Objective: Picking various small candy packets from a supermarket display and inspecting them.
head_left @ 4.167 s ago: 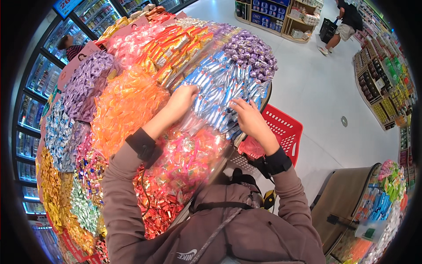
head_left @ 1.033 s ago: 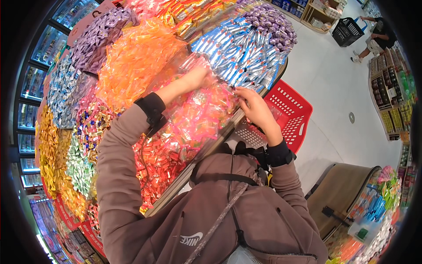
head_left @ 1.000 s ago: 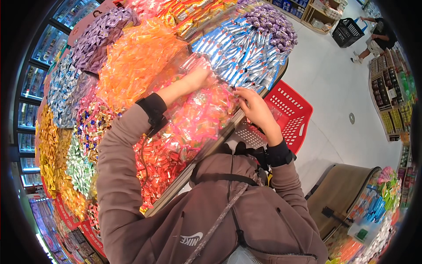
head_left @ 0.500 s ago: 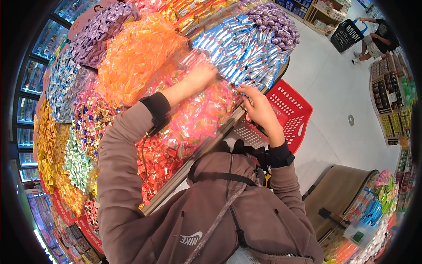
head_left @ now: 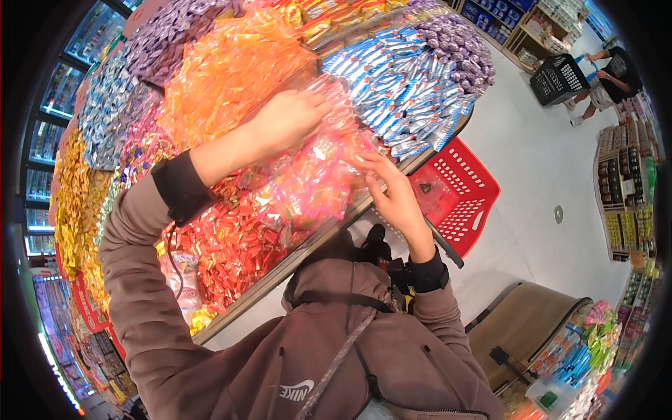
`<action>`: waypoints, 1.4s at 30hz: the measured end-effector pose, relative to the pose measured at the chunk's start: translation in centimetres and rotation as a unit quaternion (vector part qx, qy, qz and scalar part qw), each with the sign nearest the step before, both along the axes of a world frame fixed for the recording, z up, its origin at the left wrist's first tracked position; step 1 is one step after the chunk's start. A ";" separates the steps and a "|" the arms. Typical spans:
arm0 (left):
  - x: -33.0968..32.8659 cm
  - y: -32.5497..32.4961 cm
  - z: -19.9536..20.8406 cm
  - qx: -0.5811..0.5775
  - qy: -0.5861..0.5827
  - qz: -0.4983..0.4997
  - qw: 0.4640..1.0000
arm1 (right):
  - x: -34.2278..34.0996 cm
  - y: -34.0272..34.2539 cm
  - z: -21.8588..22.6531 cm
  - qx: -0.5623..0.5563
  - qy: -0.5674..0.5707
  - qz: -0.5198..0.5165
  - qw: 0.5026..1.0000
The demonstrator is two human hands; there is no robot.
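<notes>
My left hand [head_left: 297,117] is over a heap of pink clear-wrapped candies [head_left: 318,182], its fingers curled down and pressed together at the heap's far side. What they hold, if anything, is hidden under them. My right hand [head_left: 393,196] comes in at the heap's right edge by the display rim. Its fingers reach out over shiny pink wrappers, with the thumb apart from them. Orange-wrapped candies [head_left: 234,73] lie beyond my left hand, and blue-and-white stick packets [head_left: 399,87] lie beyond my right. Nearer my body are red-wrapped candies [head_left: 241,245].
A red shopping basket [head_left: 467,199] stands just right of the display edge [head_left: 280,280]. Purple candies [head_left: 458,59] fill the far corner. A person [head_left: 614,77] with a black basket [head_left: 558,78] is at far right. A brown-sided stand [head_left: 528,318] is at lower right.
My left hand has moved left and slightly up the heap. My right hand has shifted left and down, onto the pink candies' edge. The person at far right has changed posture, and the view has shifted.
</notes>
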State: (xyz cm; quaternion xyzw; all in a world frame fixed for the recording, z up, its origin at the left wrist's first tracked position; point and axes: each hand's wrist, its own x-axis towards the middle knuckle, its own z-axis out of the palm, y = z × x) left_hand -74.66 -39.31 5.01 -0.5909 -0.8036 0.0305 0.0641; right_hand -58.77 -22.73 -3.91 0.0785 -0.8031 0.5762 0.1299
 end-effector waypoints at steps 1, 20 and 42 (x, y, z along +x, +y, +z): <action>0.1 -0.2 0.6 0.007 0.019 -0.005 1.000 | -0.1 -0.2 -0.3 0.016 0.013 -0.014 1.000; 10.6 -14.6 13.4 0.160 0.111 -0.060 0.979 | 6.4 -19.1 -0.4 -0.204 -0.076 -0.024 0.976; 18.7 -27.2 17.0 0.128 0.161 -0.027 0.978 | 22.2 -26.0 -1.4 -0.102 -0.113 -0.100 0.983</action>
